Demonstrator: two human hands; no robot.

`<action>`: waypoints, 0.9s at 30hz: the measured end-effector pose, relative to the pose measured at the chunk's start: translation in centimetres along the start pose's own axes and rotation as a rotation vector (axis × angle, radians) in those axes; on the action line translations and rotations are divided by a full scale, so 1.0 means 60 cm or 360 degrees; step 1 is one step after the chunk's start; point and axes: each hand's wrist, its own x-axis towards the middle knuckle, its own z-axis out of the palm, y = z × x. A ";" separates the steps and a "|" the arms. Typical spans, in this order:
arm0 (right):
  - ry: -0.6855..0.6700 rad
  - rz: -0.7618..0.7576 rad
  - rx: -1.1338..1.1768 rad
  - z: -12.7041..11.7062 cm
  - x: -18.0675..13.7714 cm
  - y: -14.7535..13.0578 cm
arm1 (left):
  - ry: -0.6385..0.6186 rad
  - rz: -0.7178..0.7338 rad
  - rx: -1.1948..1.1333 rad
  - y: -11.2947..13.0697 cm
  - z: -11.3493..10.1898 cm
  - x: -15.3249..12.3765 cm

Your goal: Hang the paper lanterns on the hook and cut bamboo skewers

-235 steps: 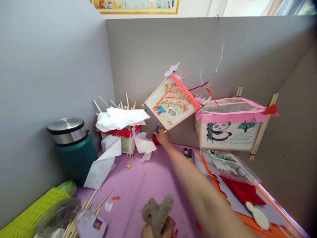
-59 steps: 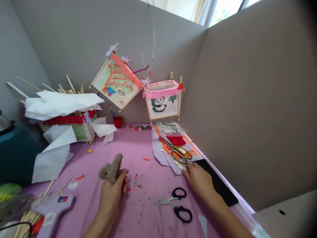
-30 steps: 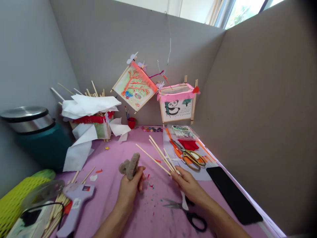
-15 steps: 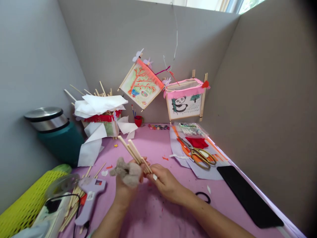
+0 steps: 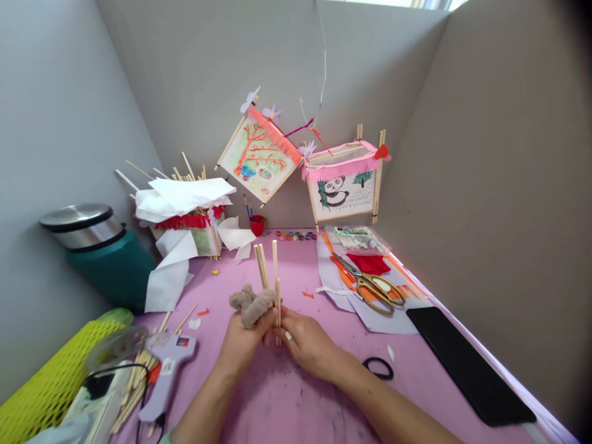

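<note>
Close together over the middle of the pink table, both hands hold thin wooden sticks (image 5: 263,268) that stand nearly upright. My left hand (image 5: 247,342) is closed around the lower ends of some of them. A fuzzy grey-brown band (image 5: 252,305), perhaps a hair tie, sits at its thumb side. My right hand (image 5: 300,339) is closed, pinching sticks (image 5: 277,308) just right of the left thumb. A small white scrap (image 5: 289,335) shows at its fingers. How many sticks each hand grips is partly hidden.
At left lie a lilac glue gun (image 5: 166,376), loose sticks (image 5: 132,394) and a teal flask (image 5: 111,265). Gold-handled scissors (image 5: 377,290) rest on paper at right, near a black phone-like slab (image 5: 469,367). Two picture lanterns, one with a panda (image 5: 340,192), hang behind.
The sticks have swung from leaning left to nearly upright. My left hand and the fuzzy band have shifted right, nearer my right hand.
</note>
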 end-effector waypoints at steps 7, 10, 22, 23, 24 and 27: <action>0.0063 -0.0007 -0.0157 -0.002 -0.002 0.010 | 0.0095 -0.0056 -0.0033 0.000 -0.001 0.002; 0.0093 -0.0036 -0.0157 -0.001 -0.002 0.011 | 0.0118 -0.0041 0.0048 0.000 -0.002 0.003; 0.0418 0.0889 -0.0921 -0.116 -0.012 0.052 | 0.0303 -0.0069 -0.0225 -0.005 -0.001 0.006; 0.0443 0.0958 -0.0964 -0.128 -0.017 0.063 | 0.0292 -0.0093 -0.0236 -0.004 0.001 0.005; 0.0471 0.1028 -0.1010 -0.140 -0.022 0.074 | 0.0280 -0.0108 -0.0245 -0.003 0.003 0.004; 0.0565 0.1215 -0.1123 -0.164 -0.036 0.097 | 0.0254 -0.0121 -0.0241 0.000 0.008 0.001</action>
